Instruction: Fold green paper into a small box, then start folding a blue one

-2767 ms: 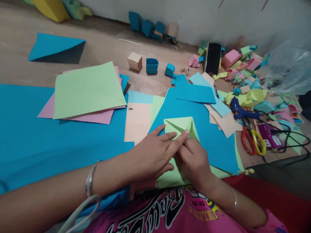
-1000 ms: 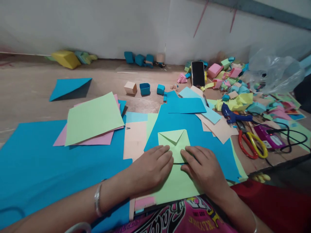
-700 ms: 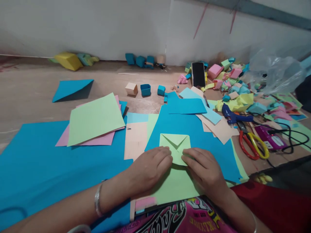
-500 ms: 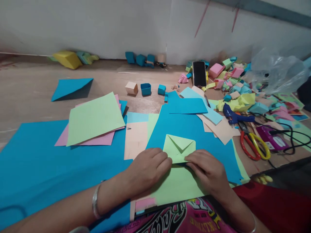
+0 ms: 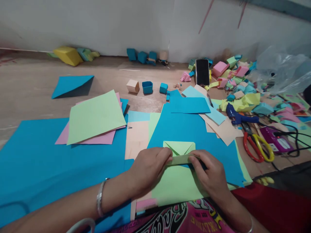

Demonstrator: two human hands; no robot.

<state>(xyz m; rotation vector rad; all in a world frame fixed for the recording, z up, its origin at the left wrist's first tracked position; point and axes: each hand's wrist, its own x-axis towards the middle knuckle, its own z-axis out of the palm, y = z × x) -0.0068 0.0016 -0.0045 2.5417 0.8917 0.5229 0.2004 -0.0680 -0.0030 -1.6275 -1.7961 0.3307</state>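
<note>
A light green paper square [image 5: 178, 145] with creased triangular flaps lies in front of me, its near edge folded up into a flat strip. My left hand [image 5: 153, 163] pinches the left end of that strip. At the strip's right end, my right hand [image 5: 206, 168] grips it between thumb and fingers. Beneath the folded paper are a blue sheet [image 5: 179, 127] and a larger light green sheet [image 5: 176, 191]. Part of the folded paper is hidden behind my fingers.
Left lie stacked green paper [image 5: 94, 118] and a big blue sheet [image 5: 48, 161]. Small paper boxes [image 5: 147, 87] stand ahead. On the right are scissors [image 5: 259, 145], a blue glue gun [image 5: 239, 115], a purple corded box [image 5: 275, 139], a phone [image 5: 202, 72] and piled paper pieces [image 5: 233, 76].
The near edge of the green paper has been turned up and over into a strip. My fingers have shifted onto its ends. The view has moved slightly.
</note>
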